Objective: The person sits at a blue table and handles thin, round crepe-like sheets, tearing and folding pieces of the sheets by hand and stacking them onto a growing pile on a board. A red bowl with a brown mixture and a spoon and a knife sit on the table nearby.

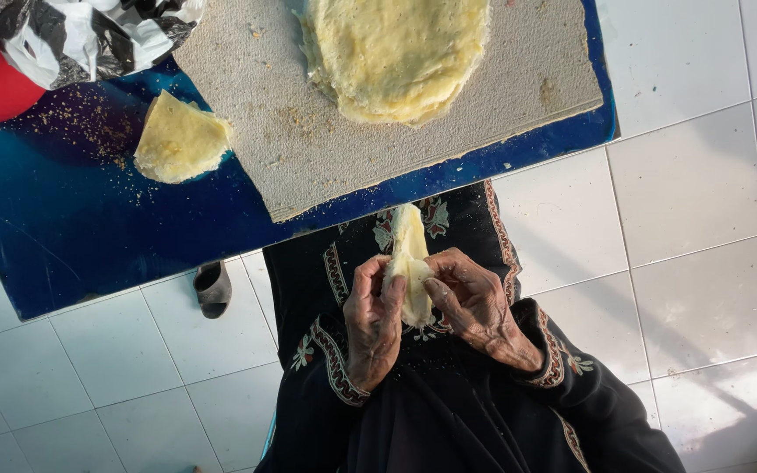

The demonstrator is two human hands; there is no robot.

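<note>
While both the left hand (pixel 373 320) and right hand (pixel 477 307) pinch it, the folded dough (pixel 411 263) hides its filling.

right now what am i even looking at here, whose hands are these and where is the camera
This is a single picture from a camera worn on a person's head, looking straight down. The two bare hands belong to that person: the left hand and the right hand together hold a pale yellow folded piece of dough above a black embroidered garment. Ahead is a blue table with a grey rough board on it. A flat round yellow dough sheet lies on the board, and a folded yellow dough parcel sits on the table beside it. The floor is white tile.
</note>
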